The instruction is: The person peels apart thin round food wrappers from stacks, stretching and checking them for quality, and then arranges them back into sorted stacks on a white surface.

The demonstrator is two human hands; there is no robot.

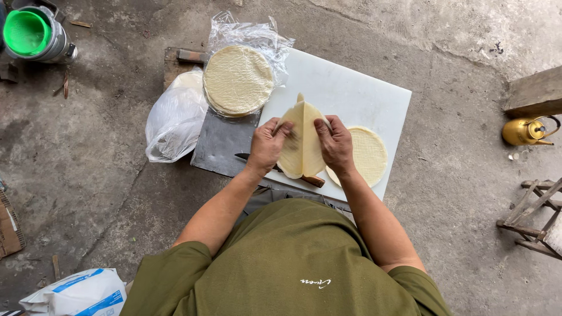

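My left hand [267,144] and my right hand [335,144] together hold a pale round wrapper sheet [302,140] lifted off a white cutting board [351,88]; the sheet is bent into a ridge between them. A knife with a dark blade [242,156] and a brown handle [314,181] lies under my hands on the board's near edge. One flat round wrapper [370,155] rests on the board just right of my right hand. A stack of wrappers [237,79] sits in open clear plastic at the board's far left corner.
A closed plastic bag of wrappers [175,117] lies left of the board. A metal pot with a green lid [32,34] stands far left, a brass kettle [524,131] and a wooden stool [541,216] at right, and a white-blue sack [79,292] at bottom left.
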